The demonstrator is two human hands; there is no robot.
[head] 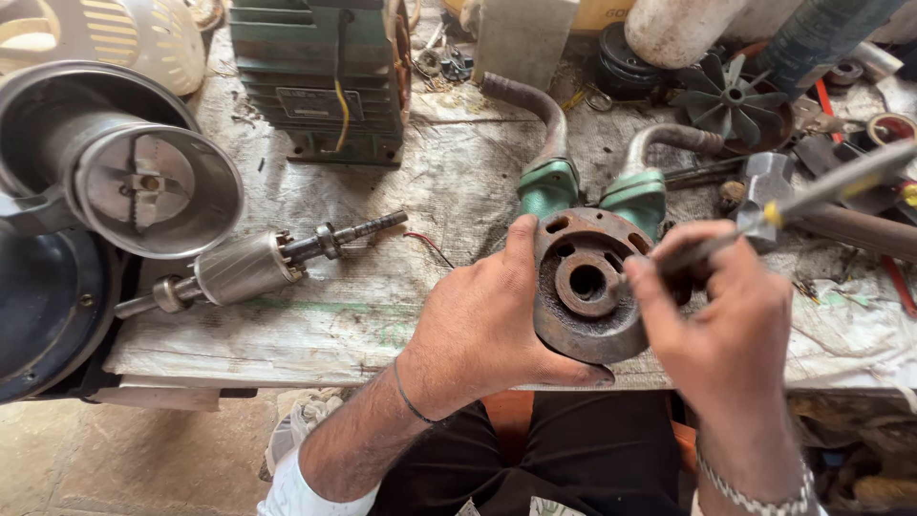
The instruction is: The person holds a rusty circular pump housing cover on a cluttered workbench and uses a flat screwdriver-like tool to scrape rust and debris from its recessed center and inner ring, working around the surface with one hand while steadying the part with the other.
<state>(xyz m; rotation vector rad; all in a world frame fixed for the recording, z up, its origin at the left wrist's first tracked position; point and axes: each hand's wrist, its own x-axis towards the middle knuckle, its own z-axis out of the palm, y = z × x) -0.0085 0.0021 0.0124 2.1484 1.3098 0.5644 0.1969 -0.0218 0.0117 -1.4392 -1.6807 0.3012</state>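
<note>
Gripping the rusty round pump casing (585, 287) at the worktop (315, 315) edge, the left hand (482, 325) steadies it. The right hand (726, 315) is closed around a screwdriver (812, 196), tip inside; rust remains, and the rotor (253, 268) lies apart.

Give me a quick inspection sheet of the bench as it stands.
Surface: worn, stained wooden bench, dusty.
Job's things: rusty round pump casing with green pipe fittings; screwdriver tip at its face.
Clutter: motor rotor on shaft, green motor housing, black fan impeller, metal end covers.
Hands: left hand grips the casing; right hand holds the screwdriver.
Cables: yellow wire on the housing; thin red wire on the bench.
Surroundings: stone floor below.
</note>
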